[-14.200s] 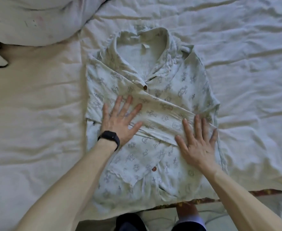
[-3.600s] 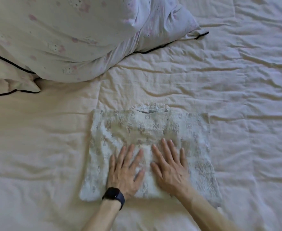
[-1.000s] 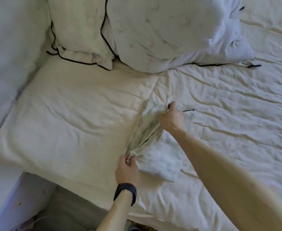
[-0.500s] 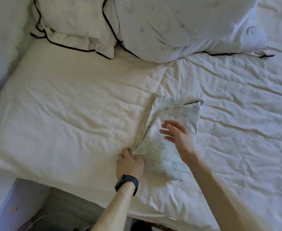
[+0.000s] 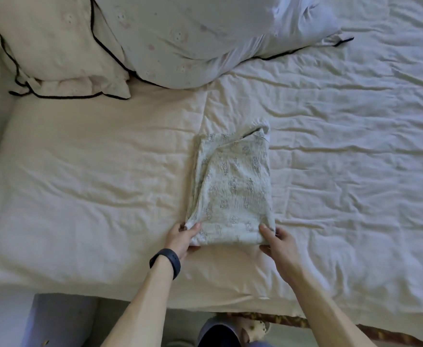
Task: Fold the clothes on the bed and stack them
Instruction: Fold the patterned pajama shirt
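A pale printed shirt (image 5: 233, 189), folded into a narrow rectangle, lies on the cream bedspread (image 5: 92, 184) near the bed's front edge. Its top layer sits slightly askew, with a loose flap at the far right corner. My left hand (image 5: 184, 236), with a black watch on the wrist, pinches the near left corner of the shirt. My right hand (image 5: 274, 237) grips the near right corner, thumb on top and fingers tucked under the fabric.
Two pillows lie at the head of the bed: a cream one with black piping (image 5: 55, 46) at the far left and a larger pale one (image 5: 205, 33) beside it. The bed's front edge (image 5: 205, 304) runs just below my forearms, with floor and slippers beneath.
The shirt has been folded in half to a narrow rectangle and straightened. My right hand has moved from its middle to the near right corner. My left hand keeps the near left corner.
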Tool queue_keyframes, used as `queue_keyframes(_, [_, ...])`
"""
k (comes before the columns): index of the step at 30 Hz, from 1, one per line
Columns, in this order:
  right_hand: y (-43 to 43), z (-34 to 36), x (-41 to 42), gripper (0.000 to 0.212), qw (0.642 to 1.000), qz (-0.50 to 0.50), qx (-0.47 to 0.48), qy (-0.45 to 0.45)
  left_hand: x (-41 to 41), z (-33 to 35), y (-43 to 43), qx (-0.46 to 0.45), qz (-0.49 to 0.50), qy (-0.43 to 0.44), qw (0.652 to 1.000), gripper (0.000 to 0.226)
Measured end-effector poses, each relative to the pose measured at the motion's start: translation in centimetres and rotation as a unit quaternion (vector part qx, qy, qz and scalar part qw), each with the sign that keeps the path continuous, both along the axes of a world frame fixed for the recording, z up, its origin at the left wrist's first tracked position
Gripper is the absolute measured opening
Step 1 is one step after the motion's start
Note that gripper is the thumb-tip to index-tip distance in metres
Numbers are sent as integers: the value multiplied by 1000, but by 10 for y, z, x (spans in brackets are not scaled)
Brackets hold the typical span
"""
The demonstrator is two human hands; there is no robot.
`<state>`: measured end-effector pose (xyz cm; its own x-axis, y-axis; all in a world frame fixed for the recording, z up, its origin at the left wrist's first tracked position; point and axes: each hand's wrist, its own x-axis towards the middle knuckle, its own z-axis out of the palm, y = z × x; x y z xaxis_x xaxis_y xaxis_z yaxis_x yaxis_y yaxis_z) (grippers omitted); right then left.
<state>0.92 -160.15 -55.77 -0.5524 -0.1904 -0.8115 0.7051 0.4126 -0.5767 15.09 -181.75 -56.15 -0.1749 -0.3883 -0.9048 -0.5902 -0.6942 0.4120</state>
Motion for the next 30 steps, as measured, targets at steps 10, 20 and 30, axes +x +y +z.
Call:
queue_keyframes(10, [69,12,56,23,998,13,69,8,61,7,77,-43,-43,-56,997,41])
queue_keyframes(20, [159,77,128,34,985,126,108,39,148,93,155,-122,-192,-19,974,49])
queue_keyframes(30, [120,112,42,43,983,153,-96,29,83,117,81,-12,-134,144,980,25])
